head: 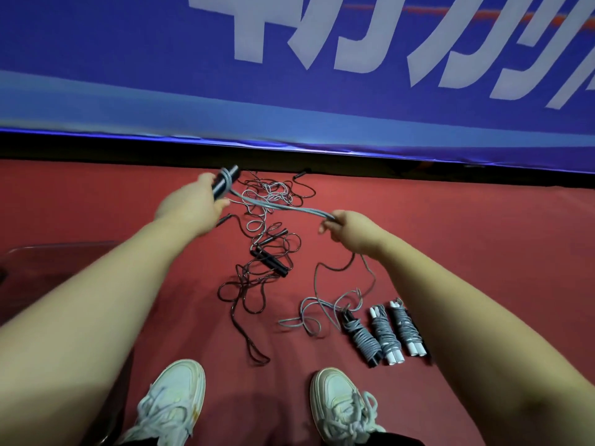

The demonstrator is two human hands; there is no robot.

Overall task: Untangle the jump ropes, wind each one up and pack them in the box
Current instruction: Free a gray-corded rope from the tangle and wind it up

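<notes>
Sports hall: red court floor (450, 239), blue banner (128, 75).

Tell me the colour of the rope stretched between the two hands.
The rope is light grey; the head view shows it best.

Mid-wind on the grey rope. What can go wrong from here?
1. The slack tail lies looped beside the wound bundles; pulling it in may snag or drag one.
2. Few turns sit on the handles in the left hand; if the right hand eases tension on the grey rope, they may slip off.
3. The taut span hangs above the tangled pile; dipping could re-snarl it.
</notes>
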